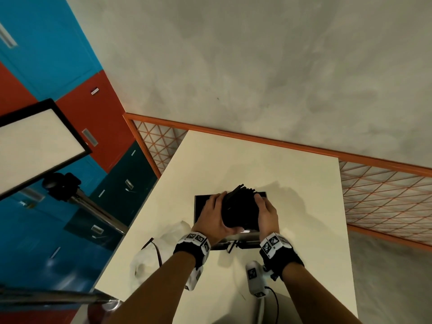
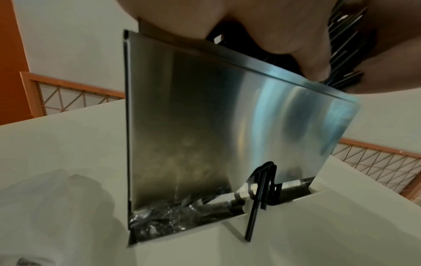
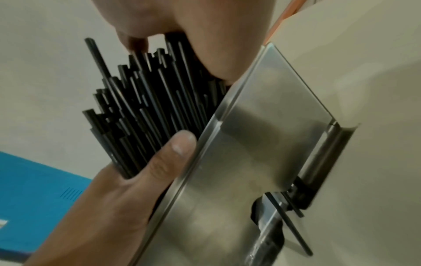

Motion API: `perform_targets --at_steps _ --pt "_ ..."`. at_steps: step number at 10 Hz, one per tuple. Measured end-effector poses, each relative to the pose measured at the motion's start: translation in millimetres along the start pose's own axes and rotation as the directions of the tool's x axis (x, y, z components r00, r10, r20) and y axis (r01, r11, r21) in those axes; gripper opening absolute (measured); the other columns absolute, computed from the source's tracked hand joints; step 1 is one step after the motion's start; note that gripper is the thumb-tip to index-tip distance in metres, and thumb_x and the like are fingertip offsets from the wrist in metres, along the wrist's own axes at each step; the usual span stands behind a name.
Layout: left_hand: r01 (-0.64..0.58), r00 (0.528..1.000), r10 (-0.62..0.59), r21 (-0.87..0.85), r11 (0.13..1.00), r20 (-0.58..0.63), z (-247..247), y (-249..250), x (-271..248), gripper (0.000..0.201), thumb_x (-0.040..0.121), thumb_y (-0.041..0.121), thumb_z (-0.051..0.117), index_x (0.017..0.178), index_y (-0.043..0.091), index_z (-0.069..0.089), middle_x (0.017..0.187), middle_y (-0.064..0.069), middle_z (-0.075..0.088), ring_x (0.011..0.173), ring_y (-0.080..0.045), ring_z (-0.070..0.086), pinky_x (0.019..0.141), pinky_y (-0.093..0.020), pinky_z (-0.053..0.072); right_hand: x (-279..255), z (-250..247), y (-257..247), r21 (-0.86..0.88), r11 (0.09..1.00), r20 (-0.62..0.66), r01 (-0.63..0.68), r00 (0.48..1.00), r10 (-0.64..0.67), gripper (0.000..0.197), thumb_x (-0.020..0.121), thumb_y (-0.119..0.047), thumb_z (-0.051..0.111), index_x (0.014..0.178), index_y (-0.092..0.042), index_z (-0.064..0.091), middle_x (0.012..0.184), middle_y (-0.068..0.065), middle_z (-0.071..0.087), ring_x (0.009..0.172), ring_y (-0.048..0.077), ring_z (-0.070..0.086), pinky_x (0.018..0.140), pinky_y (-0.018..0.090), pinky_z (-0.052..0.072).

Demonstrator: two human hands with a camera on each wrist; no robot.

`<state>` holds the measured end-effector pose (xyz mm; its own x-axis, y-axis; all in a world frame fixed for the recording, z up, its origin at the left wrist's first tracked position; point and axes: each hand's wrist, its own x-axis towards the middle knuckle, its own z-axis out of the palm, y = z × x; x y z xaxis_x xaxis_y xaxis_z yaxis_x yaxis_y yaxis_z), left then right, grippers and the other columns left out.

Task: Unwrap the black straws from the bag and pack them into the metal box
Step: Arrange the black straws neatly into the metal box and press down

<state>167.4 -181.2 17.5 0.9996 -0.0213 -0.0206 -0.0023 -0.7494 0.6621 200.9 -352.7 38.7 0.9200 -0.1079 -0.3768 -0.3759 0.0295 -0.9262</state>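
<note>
Dim warm light, soft shadows, wide-angle warping, motion-blurred edges, metal glare.

The table (image 1: 268,164) has a pale cream top. Past its far edge and right edge runs an orange railing (image 1: 268,139) with a wire mesh of triangles. Behind the railing stands a grey wall (image 1: 257,54). To the left of the table there are lockers (image 1: 35,66) in blue, red and dark green. A framed white panel (image 1: 39,146) sits on a metal stand (image 1: 93,206) beyond the table's left edge.
</note>
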Motion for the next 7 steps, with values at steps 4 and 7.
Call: perform_targets --at_steps 4,7 --pt "0.013 1.0 -0.012 0.022 1.0 -0.014 2.3 0.6 0.2 0.124 0.058 0.069 0.08 0.154 0.016 0.023 0.148 -0.003 0.035 0.136 -0.023 0.04 0.114 -0.042 0.039 10.7 12.1 -9.4 0.094 0.968 0.082 -0.233 0.971 0.226 0.046 0.081 -0.056 0.061 0.1 -0.016 0.072 0.099 0.011 0.075 0.097 0.031 0.07 0.092 0.045 0.055" --pt "0.023 0.999 -0.021 0.045 0.999 -0.03 1.7 3.7 -2.3 0.126 0.057 0.069 0.081 0.155 0.015 0.021 0.149 -0.003 0.037 0.136 -0.022 0.039 0.116 -0.042 0.037 2.0 9.8 -40.5 -0.486 0.874 0.266 0.015 0.955 0.131 0.046 0.106 -0.033 0.029 0.146 -0.014 0.042 0.144 0.023 0.047 0.13 0.041 0.046 0.11 0.051 0.035"
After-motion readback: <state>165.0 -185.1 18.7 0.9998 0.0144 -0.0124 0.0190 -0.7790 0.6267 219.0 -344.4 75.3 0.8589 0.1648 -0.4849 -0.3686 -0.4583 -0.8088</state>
